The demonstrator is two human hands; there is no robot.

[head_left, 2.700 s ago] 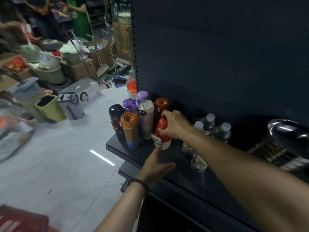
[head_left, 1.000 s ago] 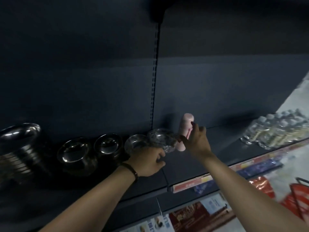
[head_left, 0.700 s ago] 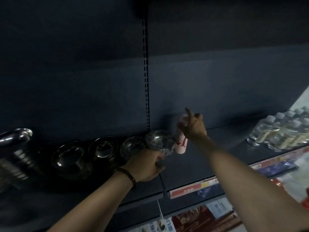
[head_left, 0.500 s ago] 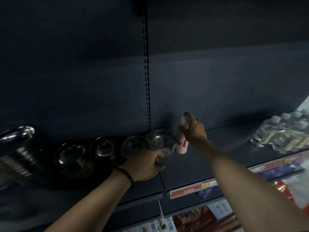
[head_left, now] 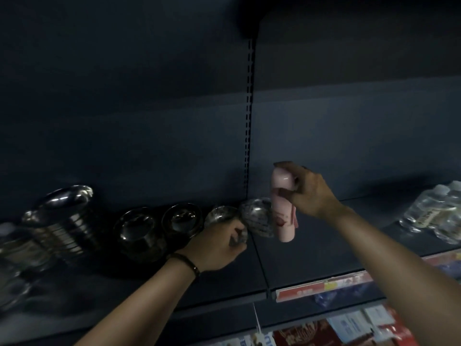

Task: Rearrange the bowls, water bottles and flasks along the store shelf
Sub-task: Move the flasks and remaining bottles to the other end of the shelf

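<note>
Standing at the dark shelf (head_left: pixel 311 265), I take the pink flask (head_left: pixel 284 218) as my landmark. Far to its left sits a tall stack of steel bowls (head_left: pixel 62 221), then two single steel bowls (head_left: pixel 139 228), then a pair of wrapped bowls (head_left: pixel 257 216) just beside it. Well to its right stand the water bottles (head_left: pixel 434 216). My right hand (head_left: pixel 309 193) has its fingers clamped round the flask's cap end, holding it upright. My left hand (head_left: pixel 219 245), left of the flask, has its fingers curled on the nearer wrapped bowl.
</note>
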